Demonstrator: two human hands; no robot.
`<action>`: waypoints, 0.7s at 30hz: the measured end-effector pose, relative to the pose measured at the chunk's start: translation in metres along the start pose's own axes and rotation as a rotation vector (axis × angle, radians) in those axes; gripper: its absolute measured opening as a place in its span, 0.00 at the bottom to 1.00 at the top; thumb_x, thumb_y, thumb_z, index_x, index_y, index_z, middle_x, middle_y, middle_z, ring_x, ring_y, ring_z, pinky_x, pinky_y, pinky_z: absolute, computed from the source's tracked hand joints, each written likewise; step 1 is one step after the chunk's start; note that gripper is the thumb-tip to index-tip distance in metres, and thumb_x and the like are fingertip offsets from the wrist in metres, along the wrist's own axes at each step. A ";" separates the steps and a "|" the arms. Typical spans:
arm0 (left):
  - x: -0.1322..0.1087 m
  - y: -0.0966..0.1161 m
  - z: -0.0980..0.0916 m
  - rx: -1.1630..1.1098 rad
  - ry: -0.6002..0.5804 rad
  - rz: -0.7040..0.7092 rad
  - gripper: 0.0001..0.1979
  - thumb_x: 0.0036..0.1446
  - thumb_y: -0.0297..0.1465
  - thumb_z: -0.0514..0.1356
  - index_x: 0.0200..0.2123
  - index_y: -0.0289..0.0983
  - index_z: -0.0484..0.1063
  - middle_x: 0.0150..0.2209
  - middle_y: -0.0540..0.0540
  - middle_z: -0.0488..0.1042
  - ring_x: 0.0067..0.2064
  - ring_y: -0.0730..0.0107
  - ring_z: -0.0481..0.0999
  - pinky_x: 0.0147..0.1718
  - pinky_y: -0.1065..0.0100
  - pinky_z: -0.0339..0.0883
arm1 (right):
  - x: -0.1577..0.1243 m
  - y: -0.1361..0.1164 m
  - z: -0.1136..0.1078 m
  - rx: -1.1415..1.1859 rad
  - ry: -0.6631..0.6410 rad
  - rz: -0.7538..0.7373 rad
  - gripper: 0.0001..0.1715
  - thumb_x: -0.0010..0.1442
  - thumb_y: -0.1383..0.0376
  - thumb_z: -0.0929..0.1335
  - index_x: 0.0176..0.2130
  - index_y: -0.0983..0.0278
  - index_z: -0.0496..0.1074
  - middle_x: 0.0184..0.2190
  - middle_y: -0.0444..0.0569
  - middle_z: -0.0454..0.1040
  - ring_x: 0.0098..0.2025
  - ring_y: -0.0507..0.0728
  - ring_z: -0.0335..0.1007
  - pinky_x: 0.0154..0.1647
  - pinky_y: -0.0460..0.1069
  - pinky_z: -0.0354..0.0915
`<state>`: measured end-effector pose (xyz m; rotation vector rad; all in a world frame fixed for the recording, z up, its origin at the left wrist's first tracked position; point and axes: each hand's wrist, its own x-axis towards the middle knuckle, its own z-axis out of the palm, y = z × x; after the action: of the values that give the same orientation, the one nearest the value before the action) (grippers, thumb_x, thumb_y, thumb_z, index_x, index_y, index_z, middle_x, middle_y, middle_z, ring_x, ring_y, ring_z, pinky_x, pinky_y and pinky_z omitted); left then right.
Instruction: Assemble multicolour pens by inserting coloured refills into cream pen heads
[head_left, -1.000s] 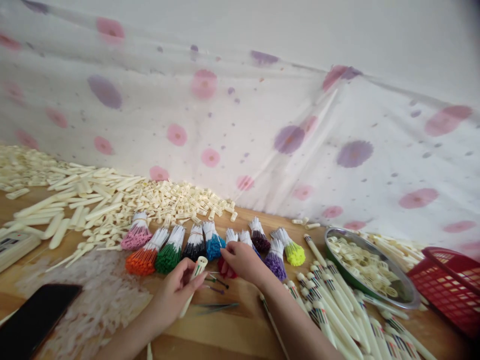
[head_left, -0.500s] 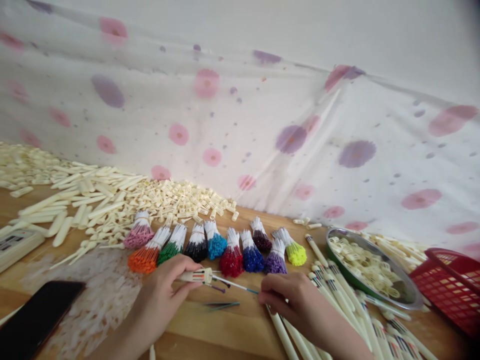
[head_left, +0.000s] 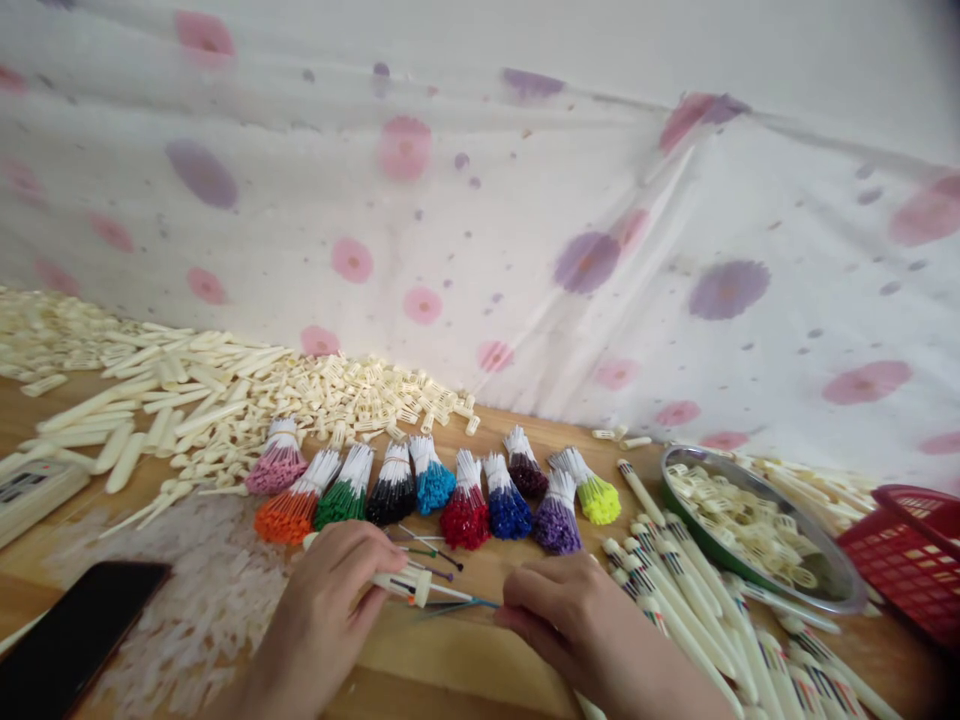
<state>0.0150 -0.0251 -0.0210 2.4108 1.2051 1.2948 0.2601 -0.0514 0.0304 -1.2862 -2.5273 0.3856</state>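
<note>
Holding a cream pen barrel (head_left: 399, 585) low over the near middle of a wooden tabletop (head_left: 442, 655), slightly tilted, open end aimed toward the right hand (head_left: 577, 620). Pinching that barrel between thumb and fingers in the left hand's (head_left: 322, 600) grip. Pinching the light blue end of a slim white refill (head_left: 451, 593) in the right hand's grip, fingertips pressed together, and lining up its far end at the barrel's mouth (impossible to tell how deep inside). Working just above blurred, dark tweezers (head_left: 439, 608), and near 3 loose refills (head_left: 439, 562) with green, black and purple ends. Facing an uneven row of 10 tied bundles (head_left: 433, 480), from pink and orange at left to purple and yellow at right. Backed by a heap of small cream parts (head_left: 360, 395) and a flower-patterned plastic sheet (head_left: 450, 230). Flanked at left by long cream tubes (head_left: 187, 410), scattered translucent pieces (head_left: 191, 600) and a black phone (head_left: 82, 635). Flanked at right by cream pens (head_left: 690, 590) in a pile, a metal bowl (head_left: 847, 601) full of cream parts, and a red basket (head_left: 892, 545).
</note>
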 end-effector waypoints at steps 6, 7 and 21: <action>0.000 0.001 0.000 -0.032 0.008 0.010 0.15 0.45 0.15 0.52 0.31 0.42 0.66 0.31 0.51 0.73 0.35 0.68 0.73 0.36 0.69 0.67 | -0.004 -0.004 0.000 -0.034 0.063 -0.026 0.17 0.66 0.62 0.58 0.26 0.62 0.63 0.23 0.43 0.69 0.24 0.50 0.63 0.26 0.45 0.53; 0.000 0.002 0.000 -0.034 0.006 0.010 0.16 0.44 0.15 0.52 0.31 0.42 0.65 0.31 0.51 0.72 0.35 0.68 0.73 0.36 0.69 0.67 | -0.005 -0.005 -0.001 -0.045 0.073 -0.032 0.17 0.66 0.62 0.58 0.26 0.62 0.63 0.22 0.43 0.69 0.24 0.51 0.63 0.25 0.46 0.53; -0.002 -0.001 0.002 -0.056 -0.005 0.000 0.15 0.48 0.15 0.52 0.32 0.42 0.65 0.32 0.50 0.71 0.37 0.68 0.72 0.36 0.68 0.67 | -0.008 -0.010 -0.008 -0.086 0.101 -0.102 0.17 0.65 0.65 0.58 0.25 0.62 0.62 0.20 0.43 0.67 0.21 0.50 0.60 0.23 0.46 0.51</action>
<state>0.0155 -0.0255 -0.0245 2.3731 1.1520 1.3040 0.2603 -0.0630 0.0407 -1.1695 -2.5356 0.1869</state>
